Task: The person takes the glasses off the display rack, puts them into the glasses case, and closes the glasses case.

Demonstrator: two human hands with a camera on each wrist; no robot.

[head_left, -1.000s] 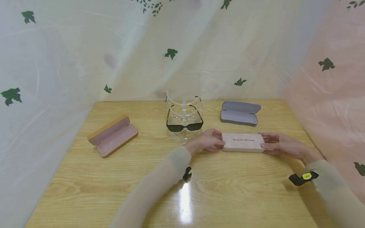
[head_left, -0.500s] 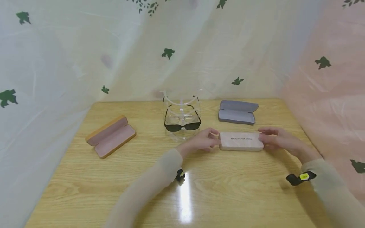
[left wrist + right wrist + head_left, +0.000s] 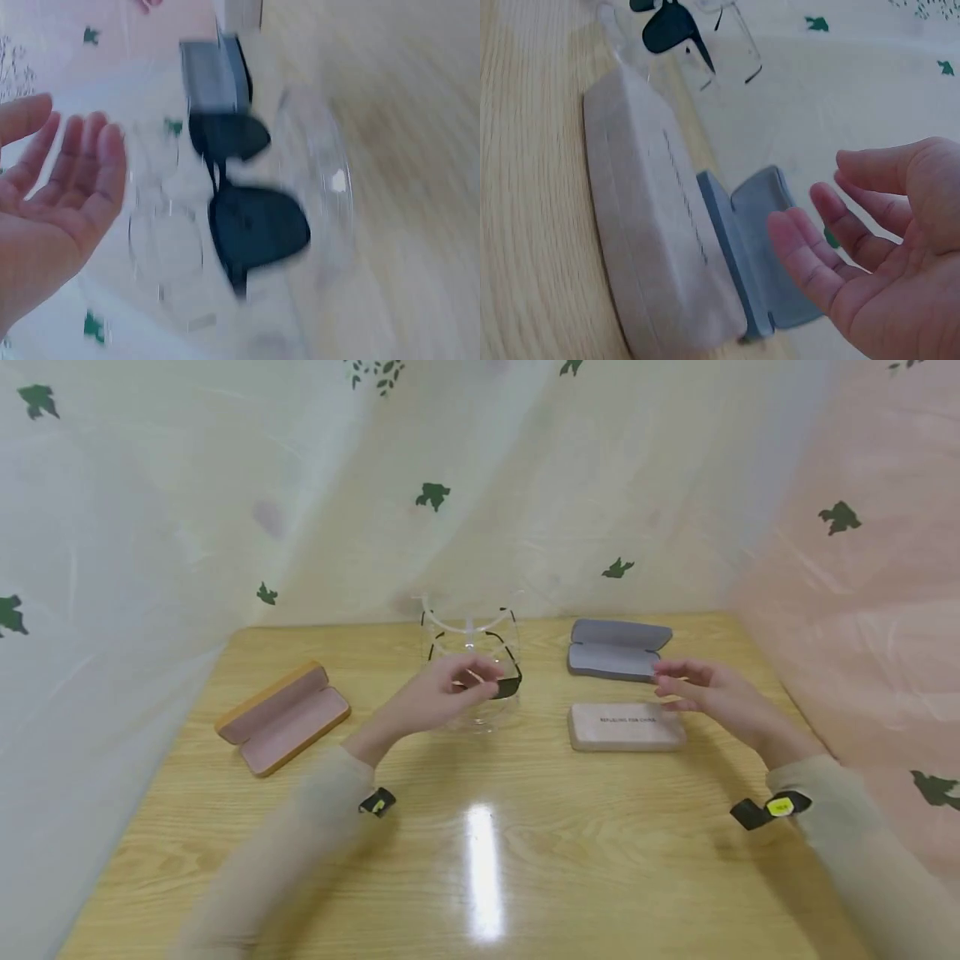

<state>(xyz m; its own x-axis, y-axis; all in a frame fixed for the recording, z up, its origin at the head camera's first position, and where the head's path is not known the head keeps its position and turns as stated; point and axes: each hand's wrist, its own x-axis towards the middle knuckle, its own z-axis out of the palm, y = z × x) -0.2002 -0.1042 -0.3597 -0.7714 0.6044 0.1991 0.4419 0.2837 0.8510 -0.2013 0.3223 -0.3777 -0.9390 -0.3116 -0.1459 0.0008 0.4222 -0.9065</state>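
Observation:
In the head view my left hand (image 3: 438, 695) hovers in front of the clear display stand, partly covering the dark sunglasses (image 3: 507, 687). Its fingers are loosely bent and hold nothing; the left wrist view shows a gap between this hand (image 3: 64, 184) and the sunglasses (image 3: 255, 225). My right hand (image 3: 720, 702) is raised above the right end of the closed pale case (image 3: 626, 735), near the opened grey case (image 3: 611, 660). Nothing is between its relaxed fingers, and in the right wrist view the hand (image 3: 900, 262) is apart from the pale case (image 3: 652, 225).
An opened orange case (image 3: 296, 739) with pink lining lies on the left of the wooden table (image 3: 420, 877). Clear-lens glasses (image 3: 166, 244) sit on the stand behind the sunglasses. Curtains (image 3: 330, 502) with green bird shapes hang behind and beside the table.
My left hand has left the pale case and moved left to the sunglasses. My right hand has let go of the case and lifted slightly. The case remains closed on the table.

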